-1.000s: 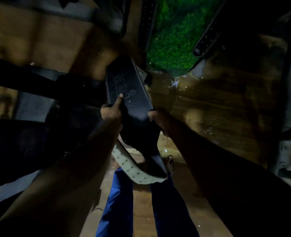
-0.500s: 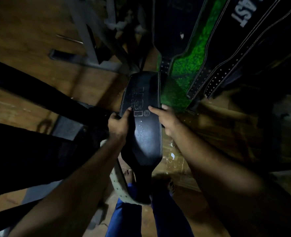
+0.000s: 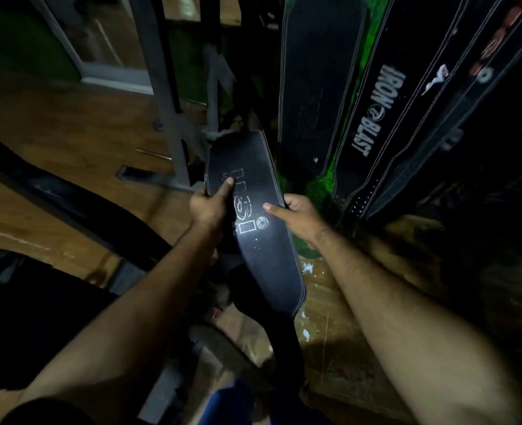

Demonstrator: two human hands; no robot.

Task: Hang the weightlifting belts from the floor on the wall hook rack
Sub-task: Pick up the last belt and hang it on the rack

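I hold a wide black weightlifting belt (image 3: 259,240) with pale lettering up in front of me, its narrow strap end trailing down toward my legs. My left hand (image 3: 209,204) grips its left edge with the thumb on the face. On the opposite edge my right hand (image 3: 296,214) grips it the same way, thumb across the front. Several black belts hang against the green wall just ahead: a plain one (image 3: 318,72), one marked IRON BLAST (image 3: 376,111), and more (image 3: 456,87) to the right. The hook rack itself is out of view above.
A grey metal gym frame (image 3: 168,111) stands on the wooden floor (image 3: 69,133) at left. A dark padded bench (image 3: 54,191) runs across the lower left. My blue trouser legs (image 3: 238,406) show at the bottom.
The belt has risen and come closer to the hanging belts as my view tilted up toward the wall. Both hands kept their grip on its edges. The pale studded strap has dropped out of sight.
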